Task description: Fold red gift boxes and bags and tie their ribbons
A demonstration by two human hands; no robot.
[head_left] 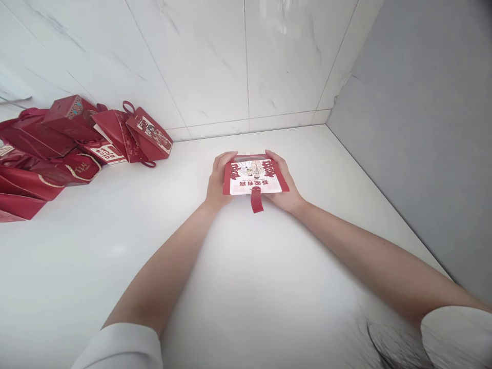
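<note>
Between my two hands is a small red gift box [250, 177] with a white printed panel, its writing and drawn figures upside down to me. A red ribbon tab [257, 201] hangs from its near edge. My left hand [220, 179] wraps round the left side of the box, and my right hand [286, 184] wraps round the right side. Both thumbs or fingertips reach the far edge; the fingers underneath are hidden. Whether the box rests on the white tabletop [246, 287] or is held just above it, I cannot tell.
At the left lies a heap of red gift boxes [73, 123], some with ribbon loops or rope handles. One tilted printed box [149, 134] forms its right end. A marbled tile wall [207, 61] runs along the back, and a grey panel [418, 113] borders the right side.
</note>
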